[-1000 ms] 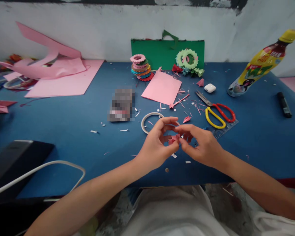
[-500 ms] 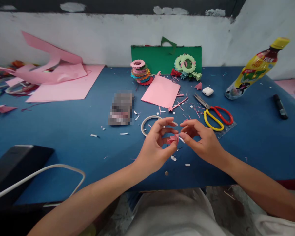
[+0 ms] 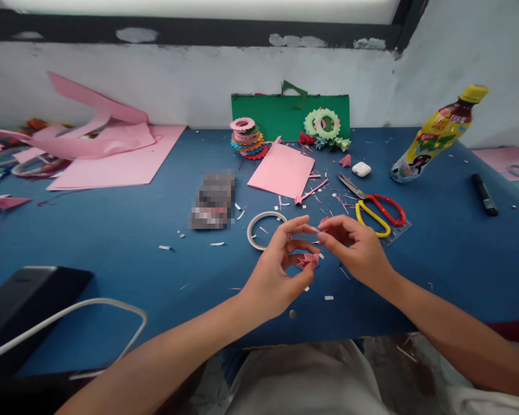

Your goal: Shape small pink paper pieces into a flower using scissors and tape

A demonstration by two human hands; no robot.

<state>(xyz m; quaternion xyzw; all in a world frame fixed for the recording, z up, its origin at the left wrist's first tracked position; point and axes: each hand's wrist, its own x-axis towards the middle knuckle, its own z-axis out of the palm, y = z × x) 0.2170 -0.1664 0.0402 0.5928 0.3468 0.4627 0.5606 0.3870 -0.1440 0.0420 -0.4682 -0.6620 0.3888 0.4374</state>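
Item: small folded pink paper piece (image 3: pixel 308 260), pinched between thumb and fingers of the left hand (image 3: pixel 277 274), held just above the blue tabletop (image 3: pixel 112 230) near its front edge, at the centre of the view

Left hand: closed on the pink paper piece at its lower side; index finger arched over the top

Right hand (image 3: pixel 354 248): at 3 o'clock of the piece, fingertips drawn narrowly together on what looks like a tiny white sliver beside the piece; whether it touches the pink paper cannot be told

Handling, judged: very light, thin, soft at the folds; creases and tears easily, springs open if released; best held by a light pinch at a folded edge or corner, not squeezed flat

Surroundings, clock directions from the piece:
- roll of tape (image 3: pixel 266 222), 11 o'clock, near, flat on the tabletop
- scissors (image 3: pixel 374 207) with red and yellow handles, 2 o'clock, lying on a clear ruler
- pink sheet (image 3: pixel 281 170), 12 o'clock, with pink trimmings strewn about it
- stack of scalloped paper rings (image 3: pixel 246 138), 11 o'clock, far
- green card (image 3: pixel 285 112) leaning on the wall, 12 o'clock, with a pale green paper wreath (image 3: pixel 322 122) before it
- white earbud case (image 3: pixel 361 169), 1 o'clock
- bottle (image 3: pixel 436 135) with yellow label, 2 o'clock, well apart
- black marker (image 3: pixel 484 195), 3 o'clock, far
- large pink sheets (image 3: pixel 112 161), 10 o'clock, far
- dark device with white cable (image 3: pixel 69 305), 9 o'clock, at the near edge
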